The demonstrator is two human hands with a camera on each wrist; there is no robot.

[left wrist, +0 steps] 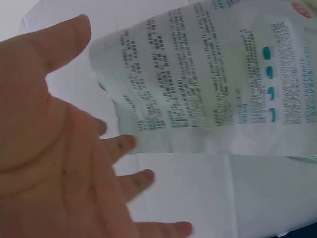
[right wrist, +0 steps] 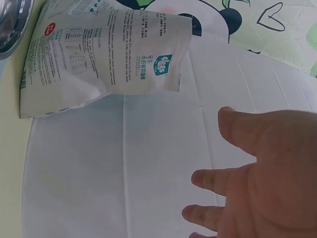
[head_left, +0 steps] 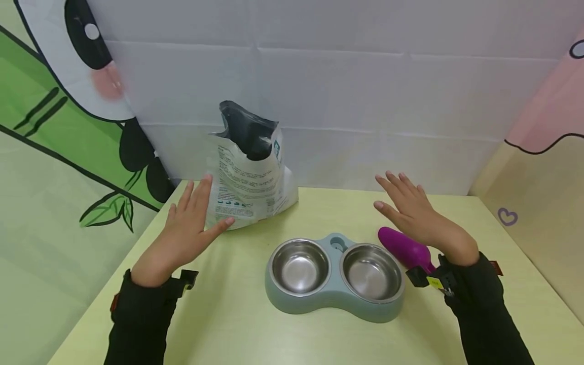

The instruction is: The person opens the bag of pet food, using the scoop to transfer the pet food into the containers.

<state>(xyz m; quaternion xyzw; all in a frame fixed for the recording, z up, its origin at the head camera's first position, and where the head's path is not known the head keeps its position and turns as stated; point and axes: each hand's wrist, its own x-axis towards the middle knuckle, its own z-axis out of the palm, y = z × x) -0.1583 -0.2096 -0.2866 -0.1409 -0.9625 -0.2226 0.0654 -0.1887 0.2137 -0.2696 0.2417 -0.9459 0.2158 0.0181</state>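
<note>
Hands: left hand (head_left: 184,235) and right hand (head_left: 412,218) both gripping nothing, fingers extended, thumbs apart.
Backdrop: printed sheet (head_left: 328,96) at 12 o'clock, pale in the middle, green with a cartoon animal towards 10, pink towards 2.
Table: pale yellow top (head_left: 237,324), its far edge along the backdrop.
Bag: upright near that far edge, white printed bag (head_left: 255,190) at 2 o'clock from the left hand, the nearer one; long axis roughly vertical, dark mouth gaping. Left fingertips overlap its side in the head view; contact cannot be told.
Bowl stand: blue-grey stand (head_left: 335,279) at 8 o'clock from the right hand, long axis about 9 to 3, two steel bowls (head_left: 300,274) set in it.
Scoop: purple scoop (head_left: 403,248) at 6 o'clock from the right hand, the nearer; axis 10 to 4, just beside the stand, far end hidden by wrist gear (head_left: 417,277).
</note>
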